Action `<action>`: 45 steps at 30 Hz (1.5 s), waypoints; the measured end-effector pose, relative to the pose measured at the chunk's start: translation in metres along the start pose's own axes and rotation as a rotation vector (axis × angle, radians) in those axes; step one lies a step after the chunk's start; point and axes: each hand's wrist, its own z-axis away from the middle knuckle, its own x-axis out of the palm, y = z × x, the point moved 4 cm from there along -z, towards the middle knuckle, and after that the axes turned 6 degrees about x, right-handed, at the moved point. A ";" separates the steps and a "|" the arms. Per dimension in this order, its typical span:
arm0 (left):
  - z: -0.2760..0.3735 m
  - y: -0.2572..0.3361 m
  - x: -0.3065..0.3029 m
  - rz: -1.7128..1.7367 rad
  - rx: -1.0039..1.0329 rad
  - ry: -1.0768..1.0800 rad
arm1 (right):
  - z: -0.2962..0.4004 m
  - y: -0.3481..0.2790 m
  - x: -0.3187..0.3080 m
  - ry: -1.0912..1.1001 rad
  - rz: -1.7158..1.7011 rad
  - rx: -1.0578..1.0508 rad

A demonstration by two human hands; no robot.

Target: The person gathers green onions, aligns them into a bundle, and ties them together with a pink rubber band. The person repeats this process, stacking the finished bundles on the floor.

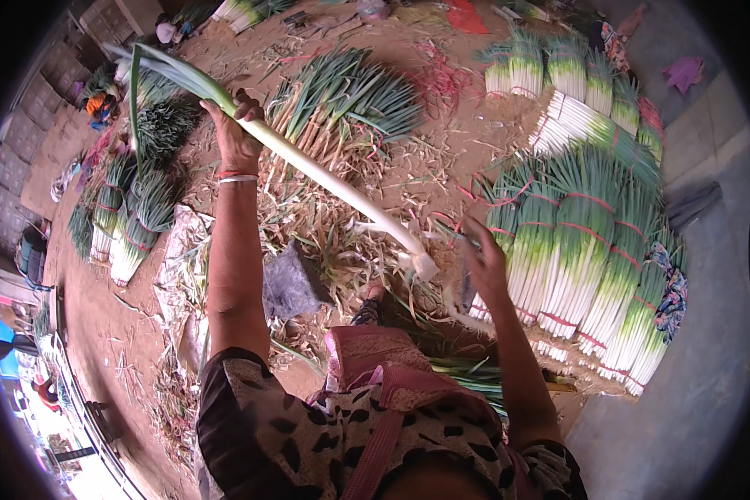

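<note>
My left hand [237,128], raised at the upper left, is closed around one long leek or large green onion [331,178]. Its green leaves point to the upper left, one folded over and hanging down, and its white base slants down to the right. The base's end lies a little left of my right hand [484,259], which has bent fingers and does not touch it. Thin plant strips [445,226] show by those fingertips; blur hides whether they are held. Beyond the stalk, a loose heap of untrimmed stalks [344,100] lies on the dirt floor.
Bundles tied with red bands [578,244] stand at the right, more bundles [131,231] at the left. Peelings [306,206] and a grey cloth [290,281] lie near my foot. Red twine [440,81] lies farther off. Other people [100,106] are at the far left.
</note>
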 end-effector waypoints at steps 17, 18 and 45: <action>0.028 -0.044 -0.084 -0.382 0.015 0.402 | 0.050 -0.021 0.032 -0.443 0.332 -0.345; 0.022 -0.038 -0.090 -0.328 0.000 0.373 | 0.051 -0.007 0.021 -0.399 0.342 -0.305; 0.028 -0.085 -0.089 -0.280 -0.050 0.250 | -0.019 0.019 -0.047 -0.043 0.904 -0.150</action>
